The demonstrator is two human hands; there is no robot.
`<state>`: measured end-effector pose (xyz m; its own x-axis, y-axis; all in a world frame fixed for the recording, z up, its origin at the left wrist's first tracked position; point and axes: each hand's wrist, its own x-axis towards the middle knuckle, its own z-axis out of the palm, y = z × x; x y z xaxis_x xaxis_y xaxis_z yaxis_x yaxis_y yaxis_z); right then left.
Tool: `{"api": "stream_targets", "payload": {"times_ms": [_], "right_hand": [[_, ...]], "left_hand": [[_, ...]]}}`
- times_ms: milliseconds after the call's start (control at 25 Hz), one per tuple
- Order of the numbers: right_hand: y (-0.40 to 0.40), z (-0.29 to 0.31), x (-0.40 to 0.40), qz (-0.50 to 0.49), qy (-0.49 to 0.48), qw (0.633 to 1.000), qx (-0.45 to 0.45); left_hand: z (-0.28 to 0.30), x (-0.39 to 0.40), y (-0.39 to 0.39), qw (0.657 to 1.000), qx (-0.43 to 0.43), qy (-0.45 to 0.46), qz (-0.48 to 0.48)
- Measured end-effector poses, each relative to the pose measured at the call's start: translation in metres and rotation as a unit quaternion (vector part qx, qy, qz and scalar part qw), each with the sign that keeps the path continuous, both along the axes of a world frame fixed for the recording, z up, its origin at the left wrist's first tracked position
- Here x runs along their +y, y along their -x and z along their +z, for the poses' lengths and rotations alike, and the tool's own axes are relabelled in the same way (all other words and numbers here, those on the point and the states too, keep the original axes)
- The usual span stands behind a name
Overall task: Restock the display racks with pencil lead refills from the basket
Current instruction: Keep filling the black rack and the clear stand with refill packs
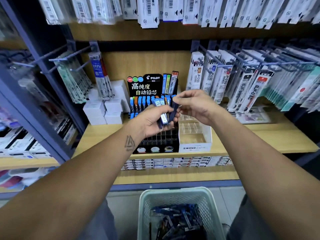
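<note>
A black Pilot display rack [152, 87] stands on the wooden shelf, with blue and orange lead refill cases in its upper slots. My left hand [152, 121] holds a bunch of blue lead refill cases [163, 111] in front of the rack. My right hand [195, 105] pinches one dark blue refill case [175, 110] at its top end, right beside the bunch. A pale green basket [180, 193] sits low in front of me with several more refill cases [178, 220] inside.
A clear Mono display box [194, 135] stands to the right of the Pilot rack. White boxes [103, 108] are stacked on its left. Pen refill packs [242, 78] hang on hooks at right, left and above. Small boxes line the lower shelf [176, 162].
</note>
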<state>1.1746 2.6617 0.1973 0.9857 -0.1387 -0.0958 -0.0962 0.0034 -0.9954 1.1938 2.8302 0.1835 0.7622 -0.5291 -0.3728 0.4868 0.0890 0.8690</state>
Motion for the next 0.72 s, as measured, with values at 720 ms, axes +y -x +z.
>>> {"api": "stream_targets", "payload": {"times_ms": [720], "right_hand": [[-0.031,0.009,0.002,-0.114,0.414,0.892,-0.144]], "left_hand": [[-0.007,-0.014,-0.020,0.985,-0.034,-0.086,0.143]]}}
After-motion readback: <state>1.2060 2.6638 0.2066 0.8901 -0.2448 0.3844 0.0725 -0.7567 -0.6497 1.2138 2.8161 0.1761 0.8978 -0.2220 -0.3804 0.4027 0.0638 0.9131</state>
